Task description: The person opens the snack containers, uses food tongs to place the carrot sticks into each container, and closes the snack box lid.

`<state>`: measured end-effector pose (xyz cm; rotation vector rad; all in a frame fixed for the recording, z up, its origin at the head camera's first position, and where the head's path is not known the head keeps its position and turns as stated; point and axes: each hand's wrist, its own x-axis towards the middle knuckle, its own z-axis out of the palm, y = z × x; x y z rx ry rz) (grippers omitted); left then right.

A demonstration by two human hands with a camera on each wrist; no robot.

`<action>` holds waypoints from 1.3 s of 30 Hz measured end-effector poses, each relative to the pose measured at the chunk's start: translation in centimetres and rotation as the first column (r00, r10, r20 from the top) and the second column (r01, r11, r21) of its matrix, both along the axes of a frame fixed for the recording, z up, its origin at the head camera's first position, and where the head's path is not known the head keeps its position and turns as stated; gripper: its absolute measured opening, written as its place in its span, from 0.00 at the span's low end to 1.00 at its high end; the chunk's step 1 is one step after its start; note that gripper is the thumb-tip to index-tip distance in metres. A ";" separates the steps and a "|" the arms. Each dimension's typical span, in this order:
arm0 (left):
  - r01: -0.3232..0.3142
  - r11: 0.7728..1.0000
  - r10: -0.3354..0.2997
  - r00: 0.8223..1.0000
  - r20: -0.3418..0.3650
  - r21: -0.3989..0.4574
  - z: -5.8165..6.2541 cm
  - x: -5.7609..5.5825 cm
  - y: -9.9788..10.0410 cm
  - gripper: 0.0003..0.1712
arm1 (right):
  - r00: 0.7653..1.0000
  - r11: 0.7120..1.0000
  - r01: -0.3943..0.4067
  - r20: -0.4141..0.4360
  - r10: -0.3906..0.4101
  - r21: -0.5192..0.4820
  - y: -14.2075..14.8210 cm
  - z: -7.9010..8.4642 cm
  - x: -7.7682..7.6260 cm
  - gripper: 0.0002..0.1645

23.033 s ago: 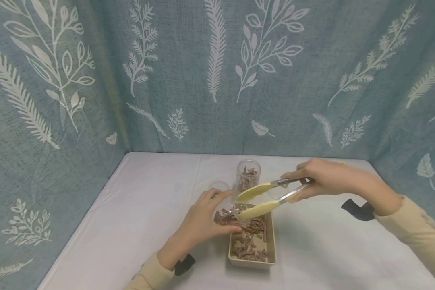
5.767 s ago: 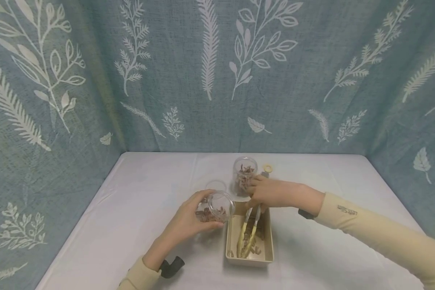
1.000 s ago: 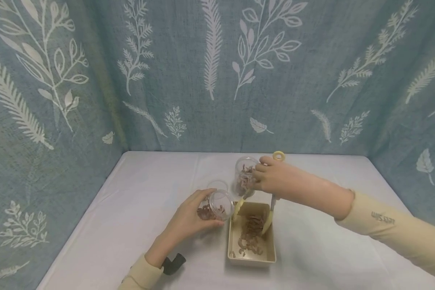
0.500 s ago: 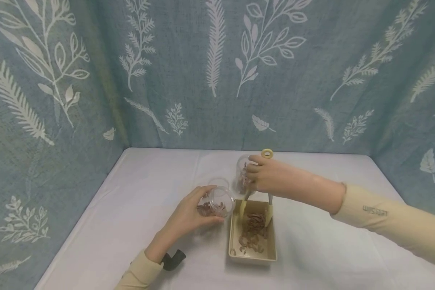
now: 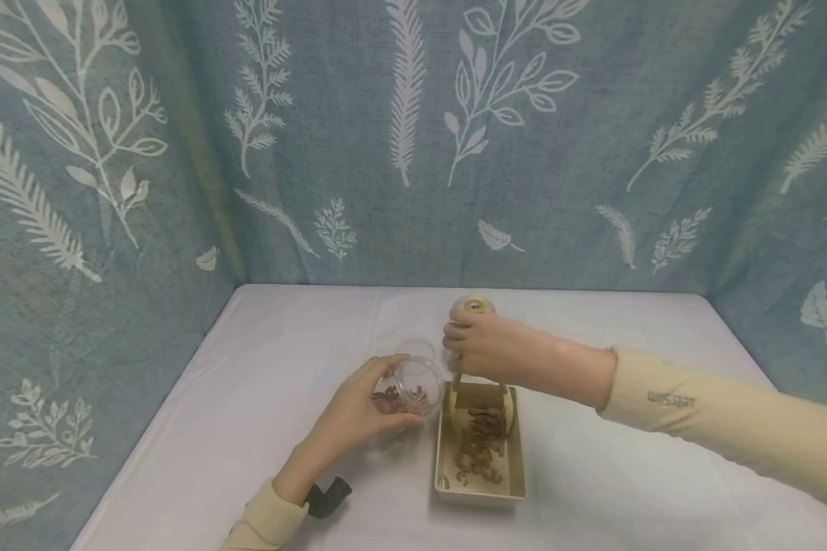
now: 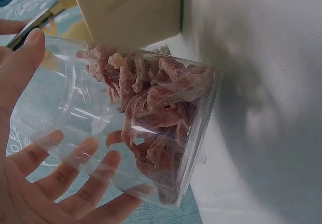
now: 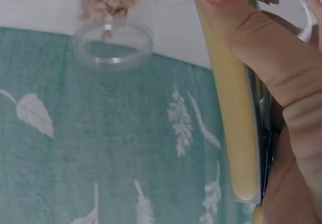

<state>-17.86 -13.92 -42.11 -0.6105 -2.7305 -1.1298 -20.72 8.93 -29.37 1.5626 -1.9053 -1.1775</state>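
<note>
My left hand [image 5: 354, 409] grips a clear plastic jar [image 5: 394, 383], tilted with its mouth towards the tray. Reddish-brown dried strips [image 6: 156, 108] lie in that jar's lower half in the left wrist view. The right hand [image 5: 489, 343] holds tongs [image 5: 508, 413] from above; their yellow tips stand spread apart inside the beige tray [image 5: 481, 496]. Between the tips lie more dried strips [image 5: 482, 440], with none visibly pinched. In the right wrist view, thumb and fingers close around the tongs' yellow-coated handle [image 7: 229, 108].
A second clear jar [image 7: 113, 30] with strips stands behind the tray, mostly covered by the right hand in the head view. A clear round lid [image 5: 416, 349] lies left of it. White cloth [image 5: 303, 344] covers the table; a patterned curtain [image 5: 358, 153] hangs behind.
The tongs went from the left jar's mouth into the tray, tips first together, then spread. Just now the right hand has shifted left with them. The left hand keeps its jar tilted beside the tray.
</note>
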 end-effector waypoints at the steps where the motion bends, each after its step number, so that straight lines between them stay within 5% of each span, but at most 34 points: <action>1: 0.002 1.000 -0.002 1.000 -0.003 -0.001 0.0 0.0 0.0 0.50 | 1.000 1.000 0.006 0.001 -0.006 0.002 0.1 -0.1 -0.1 0.16; 13: 0.009 1.000 -0.009 1.000 -0.030 0.000 0.2 0.1 0.0 0.49 | 0.998 0.996 -0.016 0.064 0.022 -0.093 1.6 -0.9 -1.7 0.07; 31: 0.024 1.000 -0.024 1.000 0.009 0.010 0.3 0.3 0.1 0.49 | 0.993 0.997 0.054 0.108 -0.048 -0.054 2.5 -1.2 -2.3 0.14; 39: 0.013 1.000 -0.013 0.999 0.031 0.008 0.4 0.4 0.1 0.50 | 0.993 0.996 0.071 0.102 -0.066 -0.045 2.9 -1.2 -2.3 0.07</action>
